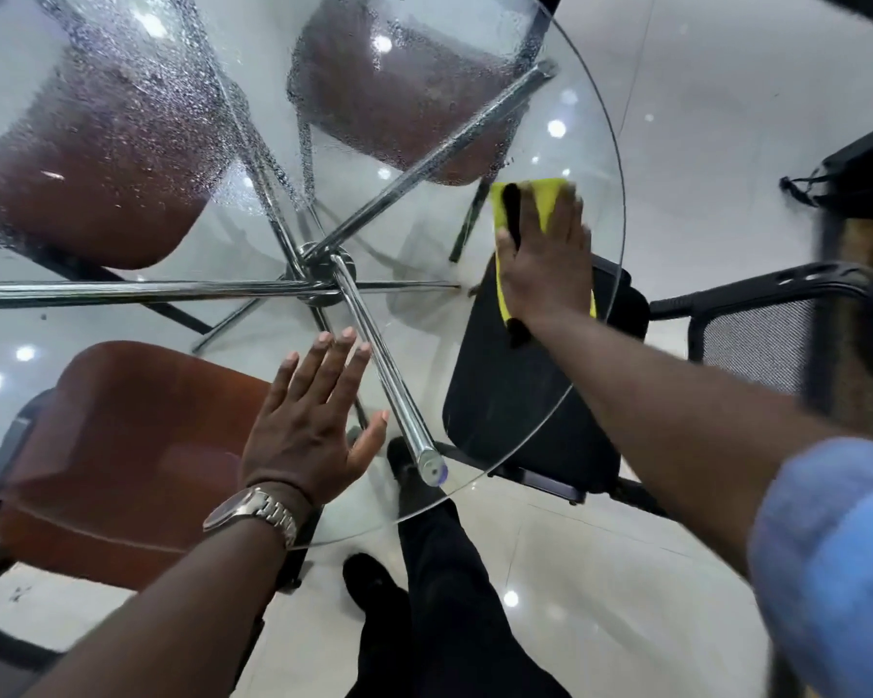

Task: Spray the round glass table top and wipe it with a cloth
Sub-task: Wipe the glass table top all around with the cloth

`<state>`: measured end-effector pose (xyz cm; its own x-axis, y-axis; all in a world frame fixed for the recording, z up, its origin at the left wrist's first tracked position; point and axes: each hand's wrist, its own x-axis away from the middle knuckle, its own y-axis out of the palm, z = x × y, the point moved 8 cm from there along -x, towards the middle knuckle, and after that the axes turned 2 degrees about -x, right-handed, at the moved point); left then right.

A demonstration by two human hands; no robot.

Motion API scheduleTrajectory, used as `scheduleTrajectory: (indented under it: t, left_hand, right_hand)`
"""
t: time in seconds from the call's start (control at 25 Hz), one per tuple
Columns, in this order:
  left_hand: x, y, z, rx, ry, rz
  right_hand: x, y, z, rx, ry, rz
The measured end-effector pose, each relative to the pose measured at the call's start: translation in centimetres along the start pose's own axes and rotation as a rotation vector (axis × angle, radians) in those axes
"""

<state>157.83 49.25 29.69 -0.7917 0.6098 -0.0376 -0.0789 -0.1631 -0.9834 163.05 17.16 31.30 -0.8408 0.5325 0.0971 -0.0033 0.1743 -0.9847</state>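
Observation:
The round glass table top (pixel 601 143) fills most of the view, with spray droplets over its far and left part. My right hand (pixel 545 259) lies flat with straight fingers on a yellow cloth (pixel 548 199) near the table's right edge, pressing it onto the glass. My left hand (pixel 308 425), with a metal watch on the wrist, rests flat and spread on the near part of the glass. No spray bottle is in view.
Chrome legs (pixel 379 365) meet in a hub under the glass. Brown chairs (pixel 122 445) stand under the left and far sides, and a black chair (pixel 520 415) under the right. A black mesh chair (pixel 757 335) stands at the right. My legs and shoes are below the near edge.

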Motion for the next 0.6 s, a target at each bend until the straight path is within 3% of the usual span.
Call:
scheduleTrajectory:
  t: [0.04,0.08,0.2,0.24,0.28,0.36,0.44,0.48,0.52,0.6]
  left_hand:
    - [-0.1,0.0,0.0,0.006,0.001,-0.008]
    - [0.0,-0.1,0.0,0.008,0.003,-0.014]
    - [0.0,-0.2,0.0,0.018,-0.008,-0.017]
    - [0.0,-0.2,-0.1,0.019,-0.009,-0.013]
    - [0.1,-0.1,-0.2,0.023,-0.009,-0.015]
    - [-0.1,-0.1,-0.2,0.025,0.004,-0.021]
    - [-0.1,-0.3,-0.2,0.035,0.006,-0.034]
    - [0.2,-0.5,-0.5,0.054,-0.005,-0.043]
    - [1.1,-0.7,-0.9,0.071,-0.032,-0.043]
    - [4.3,-1.6,-2.4,0.079,-0.157,-0.016]
  right_hand:
    - [1.6,0.6,-1.2,-0.01,0.025,0.002]
    - [3.9,1.5,-3.3,0.022,-0.117,-0.034]
    - [8.7,2.3,-5.8,0.106,-0.844,-0.24]
    - [7.3,1.8,-5.6,0.127,-0.928,-0.24]
    - [5.2,1.5,-5.0,0.121,-0.871,-0.21]
    - [1.0,0.4,-2.6,0.029,-0.433,-0.077]
    - [2.9,0.8,-2.1,-0.059,-0.089,0.006]
    - [5.6,1.2,-2.9,-0.063,-0.036,0.018]
    - [8.7,1.8,-4.2,-0.051,-0.092,-0.003]
    - [15.2,3.3,-7.0,0.028,-0.527,-0.136]
